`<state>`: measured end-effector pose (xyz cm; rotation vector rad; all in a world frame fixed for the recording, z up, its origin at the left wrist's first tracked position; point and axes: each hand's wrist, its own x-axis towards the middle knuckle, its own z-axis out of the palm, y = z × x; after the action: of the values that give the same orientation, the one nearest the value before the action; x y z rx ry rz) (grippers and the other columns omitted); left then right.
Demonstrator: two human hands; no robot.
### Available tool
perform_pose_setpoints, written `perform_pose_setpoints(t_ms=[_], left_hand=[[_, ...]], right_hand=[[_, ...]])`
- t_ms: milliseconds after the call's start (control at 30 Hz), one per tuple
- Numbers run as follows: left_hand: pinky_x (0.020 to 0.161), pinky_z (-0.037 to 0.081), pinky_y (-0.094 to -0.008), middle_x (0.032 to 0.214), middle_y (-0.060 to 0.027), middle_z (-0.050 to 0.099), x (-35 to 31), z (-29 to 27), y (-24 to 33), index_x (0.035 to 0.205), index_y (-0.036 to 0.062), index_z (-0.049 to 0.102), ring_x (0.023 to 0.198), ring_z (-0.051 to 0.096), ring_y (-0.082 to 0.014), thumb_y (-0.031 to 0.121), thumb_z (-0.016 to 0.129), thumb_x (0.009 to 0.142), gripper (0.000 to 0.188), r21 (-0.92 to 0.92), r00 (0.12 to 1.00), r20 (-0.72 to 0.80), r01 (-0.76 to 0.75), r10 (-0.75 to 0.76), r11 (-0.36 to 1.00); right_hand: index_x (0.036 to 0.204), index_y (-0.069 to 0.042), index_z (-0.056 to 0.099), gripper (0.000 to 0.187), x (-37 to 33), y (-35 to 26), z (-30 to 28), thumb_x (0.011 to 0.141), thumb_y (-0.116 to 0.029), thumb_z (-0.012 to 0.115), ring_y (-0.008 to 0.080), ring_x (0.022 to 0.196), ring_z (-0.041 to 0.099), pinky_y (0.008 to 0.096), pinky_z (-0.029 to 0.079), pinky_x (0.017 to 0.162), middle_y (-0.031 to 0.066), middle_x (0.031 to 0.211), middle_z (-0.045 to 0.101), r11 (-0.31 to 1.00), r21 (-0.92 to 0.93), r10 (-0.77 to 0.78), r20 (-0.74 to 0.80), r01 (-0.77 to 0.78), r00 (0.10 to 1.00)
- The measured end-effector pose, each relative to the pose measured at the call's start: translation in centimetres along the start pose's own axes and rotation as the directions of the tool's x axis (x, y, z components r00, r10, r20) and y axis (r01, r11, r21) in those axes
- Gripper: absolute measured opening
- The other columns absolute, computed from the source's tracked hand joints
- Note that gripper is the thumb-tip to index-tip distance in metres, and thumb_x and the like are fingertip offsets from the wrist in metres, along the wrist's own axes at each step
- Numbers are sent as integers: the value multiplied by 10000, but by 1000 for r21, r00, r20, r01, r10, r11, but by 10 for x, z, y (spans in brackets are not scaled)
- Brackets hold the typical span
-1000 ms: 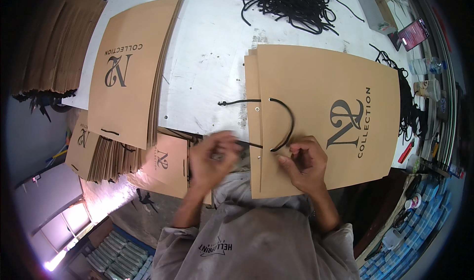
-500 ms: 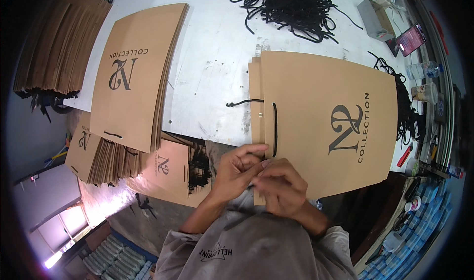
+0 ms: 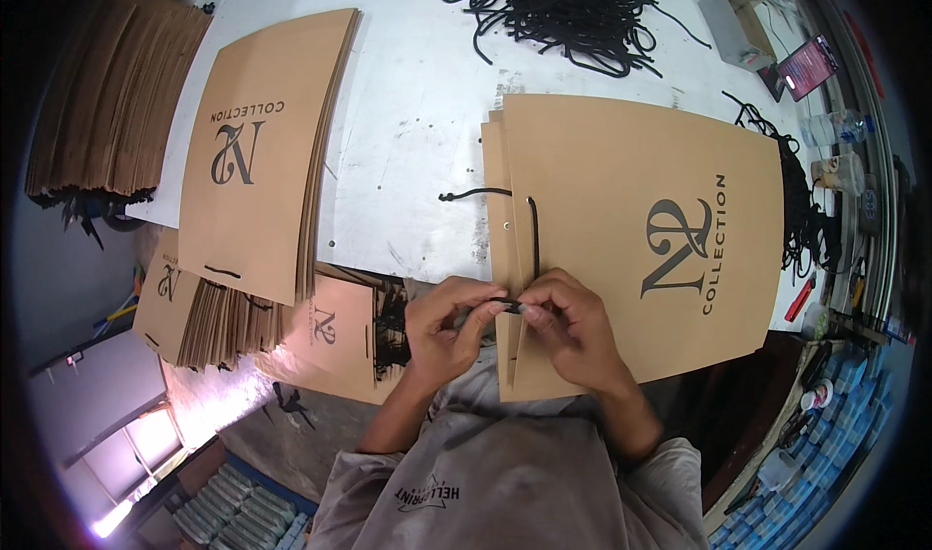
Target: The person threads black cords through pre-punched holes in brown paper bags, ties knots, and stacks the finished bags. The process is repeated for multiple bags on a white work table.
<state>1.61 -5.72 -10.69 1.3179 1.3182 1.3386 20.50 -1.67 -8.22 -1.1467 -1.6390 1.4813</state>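
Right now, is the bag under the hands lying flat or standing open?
Flat. The bag lies folded on the table, printed face up, while both hands pinch its black cord at the top edge.

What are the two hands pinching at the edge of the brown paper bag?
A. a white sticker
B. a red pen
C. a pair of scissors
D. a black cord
D: the left hand and right hand pinch the thin black cord at the edge of the flat brown paper bag.
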Motion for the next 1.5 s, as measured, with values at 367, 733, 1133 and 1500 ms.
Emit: perform_pose_setpoints(t_ms=[367,733,1133,1500], left_hand=[[748,558,-263,1052,-181,713,-13,7,11,941,-37,714,905,689,-174,-4,682,958,49,-309,957,7,279,-292,909],[964,504,-484,1282,-212,657,-23,-44,28,1162,66,729,1201,606,-334,305,804,886,373,237,992,93,-102,82,966],[1143,397,-547,1209,-12,648,-47,-41,42,1220,235,743,1227,590,-209,217,724,784,437,374,530,838,-730,129,572],[803,572,-321,1050,-143,685,115,-63,186,1165,-49,599,911,697,-216,246,604,1056,315,-53,892,-232,-411,389,910]], right_hand=[[1018,-6,721,138,-1,4,5,887,31,697,184,808,582,316,482,728,76,865,607,997,7,-72,-109,73,991],[1194,-9,679,411,1,-17,-30,810,-76,807,320,1041,639,416,516,920,142,1140,674,952,-159,-272,-39,263,961],[1135,43,705,272,-149,94,-377,1008,-195,670,173,943,692,324,532,865,122,1004,753,774,-410,-200,-882,-484,427],[921,14,700,212,-115,138,-360,910,-197,690,377,815,725,450,545,767,227,826,731,682,-330,-131,-933,-652,336]])
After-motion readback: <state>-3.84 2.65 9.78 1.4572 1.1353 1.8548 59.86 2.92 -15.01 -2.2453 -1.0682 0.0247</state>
